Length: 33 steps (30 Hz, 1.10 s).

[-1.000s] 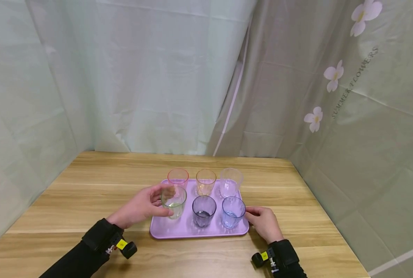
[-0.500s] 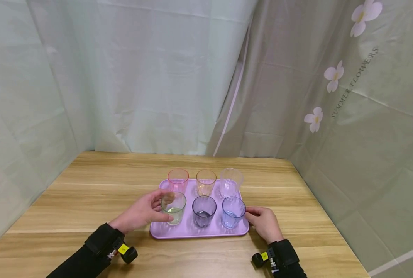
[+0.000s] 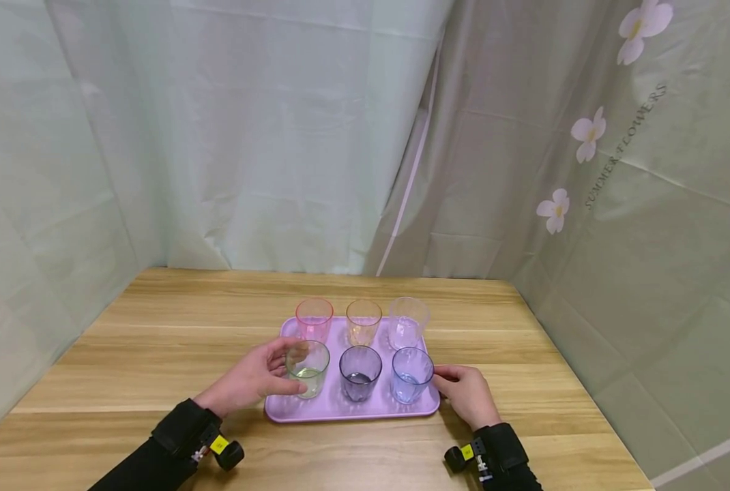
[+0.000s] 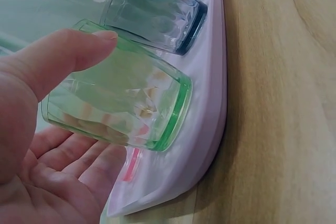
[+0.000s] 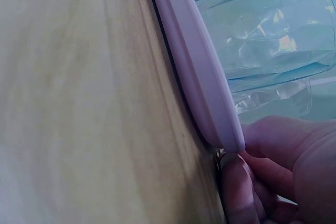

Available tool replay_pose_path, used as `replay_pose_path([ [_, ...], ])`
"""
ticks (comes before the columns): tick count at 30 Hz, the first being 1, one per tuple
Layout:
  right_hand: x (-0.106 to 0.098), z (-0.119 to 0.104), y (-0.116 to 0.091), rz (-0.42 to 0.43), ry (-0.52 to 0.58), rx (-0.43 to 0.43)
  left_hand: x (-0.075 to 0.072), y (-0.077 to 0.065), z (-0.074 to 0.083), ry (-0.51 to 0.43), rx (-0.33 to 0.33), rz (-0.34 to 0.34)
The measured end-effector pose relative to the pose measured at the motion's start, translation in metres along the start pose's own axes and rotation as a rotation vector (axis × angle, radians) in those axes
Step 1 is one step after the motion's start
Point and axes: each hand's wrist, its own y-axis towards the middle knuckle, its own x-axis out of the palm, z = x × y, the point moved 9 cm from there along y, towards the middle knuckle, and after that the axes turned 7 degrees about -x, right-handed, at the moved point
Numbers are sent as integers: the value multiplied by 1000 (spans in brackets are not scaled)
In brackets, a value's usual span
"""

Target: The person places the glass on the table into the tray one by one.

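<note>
A green-tinted glass (image 3: 307, 372) stands upright on the front left of a purple tray (image 3: 340, 411). My left hand (image 3: 263, 374) holds it from the left, thumb on the near side and fingers on the far side. In the left wrist view the thumb (image 4: 79, 51) lies against the green glass (image 4: 131, 98), whose base meets the tray. My right hand (image 3: 468, 394) pinches the tray's right rim; the right wrist view shows the rim (image 5: 231, 124) between its thumb and fingers. A dark grey glass (image 3: 360, 375) and a blue glass (image 3: 411, 378) complete the front row.
Behind them on the tray stand a pink glass (image 3: 314, 320), an orange glass (image 3: 363, 324) and a clear glass (image 3: 408, 326). Wooden tabletop (image 3: 187, 320) surrounds the tray. A pale curtain (image 3: 279, 150) hangs behind and at both sides.
My left hand has lowered the green glass toward the front of the tray, and it now stands there. The right hand stays at the rim.
</note>
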Motion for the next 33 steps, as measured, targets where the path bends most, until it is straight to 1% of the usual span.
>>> replay_pose_path([
  [6, 0, -2, -1, 5, 2, -22, 0, -1, -2, -11, -1, -3],
  [15, 0, -2, -3, 3, 6, -11, 1, -3, 0, -3, 18, -8],
  [21, 0, -2, -2, 7, 2, -16, 3, -4, 1, 5, -4, -9],
  [27, -1, 0, -2, 8, 4, -11, 0, -4, 2, 0, -11, 9],
  [30, -1, 1, 0, 7, -3, -9, -4, -5, 5, -5, -6, 23],
  [33, 0, 1, 1, 4, -8, -14, -11, -7, 9, 1, -9, 56],
])
